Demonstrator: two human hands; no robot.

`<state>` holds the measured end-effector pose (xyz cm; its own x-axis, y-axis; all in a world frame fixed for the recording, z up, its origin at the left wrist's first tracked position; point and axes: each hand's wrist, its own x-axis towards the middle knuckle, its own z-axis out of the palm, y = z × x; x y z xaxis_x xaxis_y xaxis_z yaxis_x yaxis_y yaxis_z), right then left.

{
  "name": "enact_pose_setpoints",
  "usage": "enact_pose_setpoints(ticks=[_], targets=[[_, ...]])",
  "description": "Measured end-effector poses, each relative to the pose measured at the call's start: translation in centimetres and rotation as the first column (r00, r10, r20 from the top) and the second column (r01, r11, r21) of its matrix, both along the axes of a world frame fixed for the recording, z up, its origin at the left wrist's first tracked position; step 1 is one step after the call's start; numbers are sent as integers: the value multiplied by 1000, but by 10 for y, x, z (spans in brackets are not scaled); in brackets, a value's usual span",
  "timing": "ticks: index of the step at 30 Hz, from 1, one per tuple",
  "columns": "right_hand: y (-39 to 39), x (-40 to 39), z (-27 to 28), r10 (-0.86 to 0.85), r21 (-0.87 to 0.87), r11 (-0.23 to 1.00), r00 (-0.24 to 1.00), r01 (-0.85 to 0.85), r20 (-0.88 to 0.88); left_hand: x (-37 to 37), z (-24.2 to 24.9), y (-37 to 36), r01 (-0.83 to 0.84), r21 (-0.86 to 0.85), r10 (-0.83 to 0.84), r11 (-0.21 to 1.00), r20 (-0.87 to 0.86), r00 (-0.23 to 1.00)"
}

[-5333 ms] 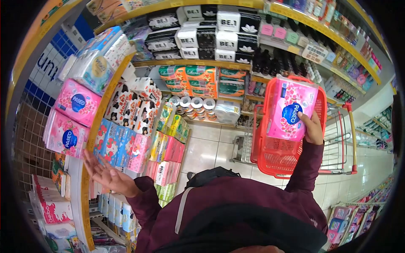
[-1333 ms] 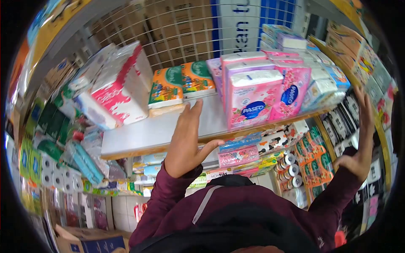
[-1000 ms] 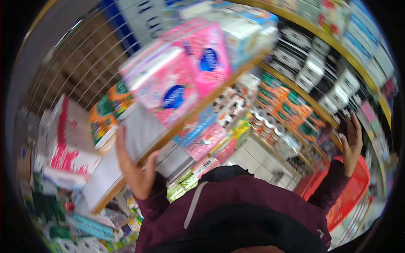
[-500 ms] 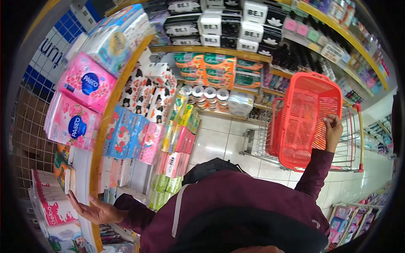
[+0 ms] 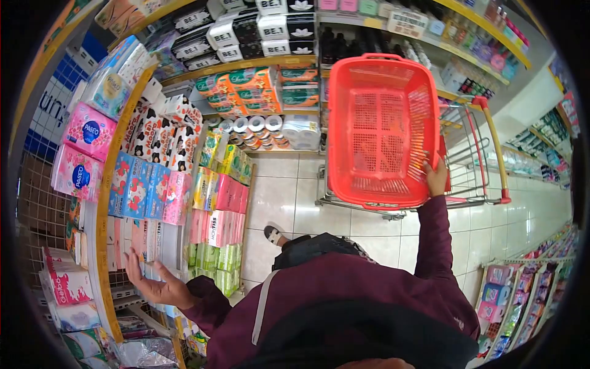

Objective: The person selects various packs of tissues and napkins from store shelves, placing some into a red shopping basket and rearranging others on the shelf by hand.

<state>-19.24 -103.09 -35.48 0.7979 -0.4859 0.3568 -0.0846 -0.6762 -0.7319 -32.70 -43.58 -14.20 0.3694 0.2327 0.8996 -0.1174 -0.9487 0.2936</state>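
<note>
My right hand (image 5: 436, 177) grips the lower right side of a red plastic shopping basket (image 5: 382, 178), its fingers on the slotted wall. The basket is tilted so that its inside faces me, and I see nothing lying in it. It sits on a wire shopping cart (image 5: 470, 157) with a yellow and red handle. My left hand (image 5: 158, 286) is held out with its fingers spread and nothing in it. It hovers by the shelf edge, below the blue tissue packs (image 5: 138, 187) and near the boxed Montiss tissues (image 5: 147, 238).
Pink Paseo packs (image 5: 91, 131) and Gelbo packs (image 5: 66, 280) fill the left rack. Black and white BE.1 packs (image 5: 236, 31) and orange-green packs (image 5: 239, 89) line the far shelves. Tiled floor (image 5: 319, 215) lies between the shelves and cart. Another display (image 5: 510, 295) stands at lower right.
The basket and cart have shifted left in view, and the basket now faces me more squarely. My right hand stays on it. My left hand appears farther right, still spread. A shoe now shows below.
</note>
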Motion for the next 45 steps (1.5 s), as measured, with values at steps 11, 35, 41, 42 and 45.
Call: enact_pose_setpoints(ticks=[11,35,41,42,45], targets=[[-38,-144,163,-155,329,944,886,2,437,8,-6,-73,248,37,-237,968,-193,952],[-48,-591,37,-950,823,309,106,476,295,-20,-53,-175,767,-90,-708,635,-465,532],[-56,-632,-93,-991,966,-100,61,238,-118,-26,-50,-242,866,-56,-753,497,-524,398],[-48,-625,-105,-989,970,-117,62,214,-133,-26,-51,-255,871,-54,-760,489,-517,394],[-49,-634,-190,-936,946,-318,140,63,-324,-24,-56,-295,911,-52,-775,409,-547,316]])
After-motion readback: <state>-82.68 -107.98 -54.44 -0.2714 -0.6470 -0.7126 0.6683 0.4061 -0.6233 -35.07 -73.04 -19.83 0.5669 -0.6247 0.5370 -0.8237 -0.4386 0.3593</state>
